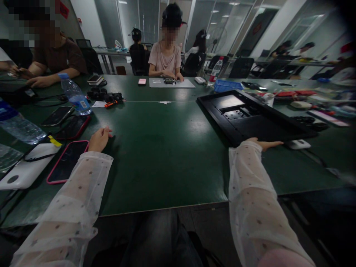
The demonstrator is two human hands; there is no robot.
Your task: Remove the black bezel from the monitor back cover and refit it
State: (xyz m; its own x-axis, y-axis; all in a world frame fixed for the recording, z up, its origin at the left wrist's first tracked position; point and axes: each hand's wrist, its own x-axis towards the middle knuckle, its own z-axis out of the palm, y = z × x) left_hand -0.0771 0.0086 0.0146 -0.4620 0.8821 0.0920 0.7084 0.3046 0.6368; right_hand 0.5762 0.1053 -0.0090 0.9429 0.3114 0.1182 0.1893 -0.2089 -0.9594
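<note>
My left hand [99, 138] rests on the green table [164, 148], fingers loosely curled with the tips showing, beside a pink-edged phone [68, 161]; it holds nothing. My right hand [265, 144] lies flat with fingers stretched out, touching the near edge of a large black flat panel [250, 118] that lies at a slant on the table's right. Both arms wear sheer white dotted sleeves.
Left of me lie water bottles [75, 95], more phones [72, 127], a white power bank [27, 167] and cables. A white mouse-like object [298, 144] sits by the panel. People sit across the table and at the left. A blue tray [226, 86] stands behind the panel.
</note>
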